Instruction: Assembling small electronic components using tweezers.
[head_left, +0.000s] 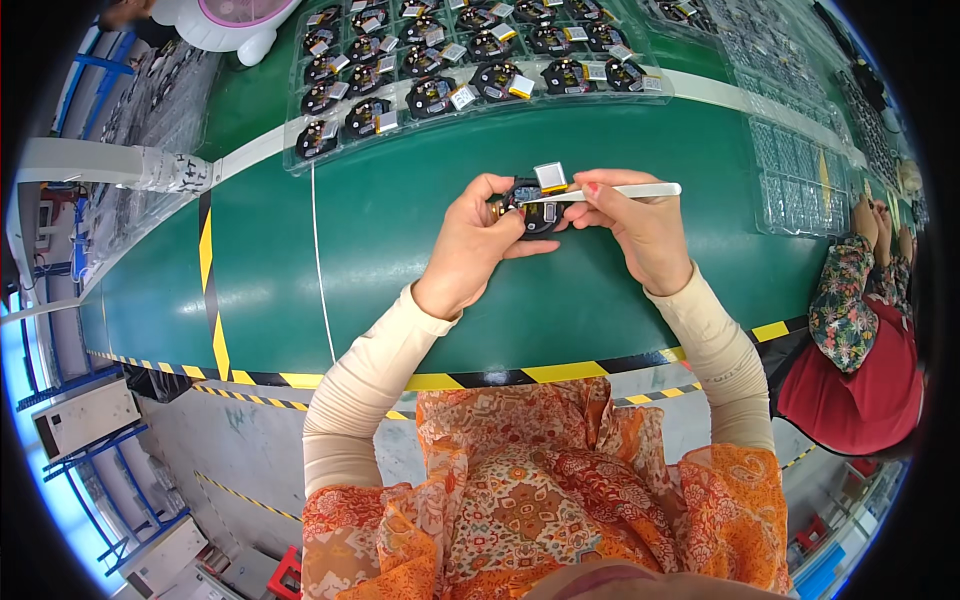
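Note:
Above the green work surface, my left hand (478,232) is closed round a round black electronic module (543,220), with the thumb on its face. A silver battery pouch (549,177) with a yellow edge sticks out from the module's far side. In my right hand (632,218), pinched between thumb and fingers, is a pair of white tweezers (640,190). Their thin tip reaches left over the module's open inside, close to my left thumb. Whether the tip grips anything is too small to tell.
Clear plastic trays (480,95) at the back hold several like modules with batteries. More clear trays (795,180) stand at the right, near a co-worker's hands (872,225). A white post (120,168) rises at the left. Yellow-black tape (565,372) runs along the front edge.

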